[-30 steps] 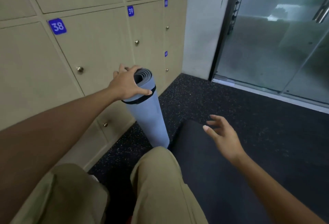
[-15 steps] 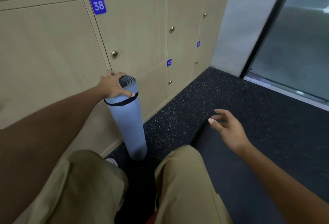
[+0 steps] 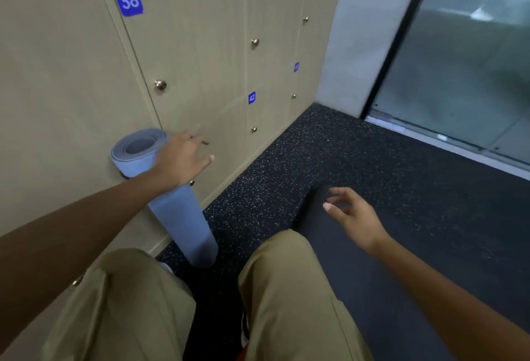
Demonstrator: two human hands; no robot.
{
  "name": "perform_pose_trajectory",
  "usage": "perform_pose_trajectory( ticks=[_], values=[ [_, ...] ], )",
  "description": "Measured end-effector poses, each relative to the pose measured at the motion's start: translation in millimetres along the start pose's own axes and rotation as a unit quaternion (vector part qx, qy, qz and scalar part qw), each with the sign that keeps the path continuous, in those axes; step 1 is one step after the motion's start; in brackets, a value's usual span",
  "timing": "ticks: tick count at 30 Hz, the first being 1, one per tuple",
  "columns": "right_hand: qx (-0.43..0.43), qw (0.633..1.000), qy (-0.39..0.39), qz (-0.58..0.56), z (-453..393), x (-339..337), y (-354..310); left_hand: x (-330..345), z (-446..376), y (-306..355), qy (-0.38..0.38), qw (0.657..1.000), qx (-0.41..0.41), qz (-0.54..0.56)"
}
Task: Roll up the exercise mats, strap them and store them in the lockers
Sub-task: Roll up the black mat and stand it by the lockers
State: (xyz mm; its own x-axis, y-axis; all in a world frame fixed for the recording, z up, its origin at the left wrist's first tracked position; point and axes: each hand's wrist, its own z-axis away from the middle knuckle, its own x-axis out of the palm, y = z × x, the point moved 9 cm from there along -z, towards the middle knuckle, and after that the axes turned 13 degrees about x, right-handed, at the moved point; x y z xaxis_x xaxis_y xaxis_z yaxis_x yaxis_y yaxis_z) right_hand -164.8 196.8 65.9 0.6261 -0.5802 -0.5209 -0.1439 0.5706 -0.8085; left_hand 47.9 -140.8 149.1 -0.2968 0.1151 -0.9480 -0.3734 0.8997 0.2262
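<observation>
Rolled mat: a light blue exercise mat [image 3: 183, 217], wound into a tight cylinder, stands on the speckled floor [image 3: 329, 160] and leans against the lockers [image 3: 200, 45], below door 38 [image 3: 128, 0].
Long axis: it runs from the floor end, nearest the person's knees, up and to the left to the open spiral end, which rests against the locker front; the roll is tilted, not upright.
Strap: a dark band shows at the lower edge of the upper end, mostly hidden behind the left wrist.
Left hand: the left hand [image 3: 180, 160] is just in front of the mat's upper end with fingers spread and straight, gripping nothing; whether the palm touches the roll cannot be told.
Right hand: the right hand [image 3: 354, 217] hovers over the dark mat [image 3: 372, 289] lying flat on the floor, fingers loosely curled, holding nothing.
Handling: the roll looks light, soft and springy, likely a little grippy; it may slide down the smooth door if nudged.
Where to hold: probably around the middle or at the strap, where the layers are bound; squeezing the open end would deform the spiral.
Stage: rolled and apparently strapped, not yet inside a locker; all doors in view are closed.
</observation>
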Motion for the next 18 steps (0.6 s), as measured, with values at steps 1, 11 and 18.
perform_pose_trajectory(
  ticks=[1,11,18],
  values=[
    [0.002,1.000,0.002,0.001,6,-7,4,7,0,23,-0.012,0.999,0.024,0.046],
    [0.087,0.992,0.057,0.066,125,-115,111,84,33,264,-0.118,0.943,0.211,0.229],
    [0.224,0.956,0.044,0.187,254,-187,240,144,69,380,-0.212,0.907,0.240,0.273]
  ],
)
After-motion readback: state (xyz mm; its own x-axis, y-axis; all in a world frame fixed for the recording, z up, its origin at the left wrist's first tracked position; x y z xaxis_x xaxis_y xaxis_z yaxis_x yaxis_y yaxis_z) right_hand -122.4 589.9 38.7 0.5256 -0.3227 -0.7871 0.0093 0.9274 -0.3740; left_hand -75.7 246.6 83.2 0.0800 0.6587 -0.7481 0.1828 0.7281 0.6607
